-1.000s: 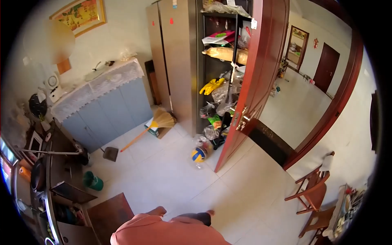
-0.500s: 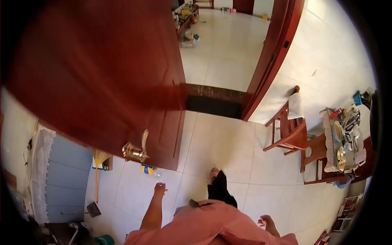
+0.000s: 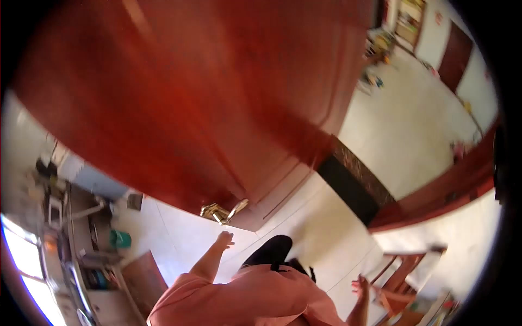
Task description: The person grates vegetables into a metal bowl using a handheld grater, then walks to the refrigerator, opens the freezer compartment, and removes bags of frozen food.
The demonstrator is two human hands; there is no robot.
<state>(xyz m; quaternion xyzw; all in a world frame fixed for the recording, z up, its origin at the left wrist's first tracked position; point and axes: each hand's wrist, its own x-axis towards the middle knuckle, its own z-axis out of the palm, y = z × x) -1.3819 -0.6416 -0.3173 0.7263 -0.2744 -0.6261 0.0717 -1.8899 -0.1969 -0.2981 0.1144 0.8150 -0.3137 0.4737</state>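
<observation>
A dark red-brown wooden door (image 3: 217,98) stands ajar and fills the upper middle of the view. Near its lower edge is a brass lever handle (image 3: 223,212). My left hand (image 3: 225,239) is just below that handle, apart from it, with fingers loosely spread and nothing in them. Out to the right, my right hand (image 3: 359,285) hangs with its fingers apart, also holding nothing. The nearest thing to it is a wooden chair (image 3: 399,277), partly behind the hand; I cannot tell any contact.
Beyond the doorway lies a pale tiled floor (image 3: 413,125), with a dark threshold (image 3: 353,187) across it. At the left are a green bucket (image 3: 119,239), a dustpan (image 3: 135,201) and a cluttered counter (image 3: 81,217). A window shines at the lower left.
My view has swung to the left and closer to the door. The handle now appears nearer my left hand, and the doorway and chair have shifted rightward and turned in view.
</observation>
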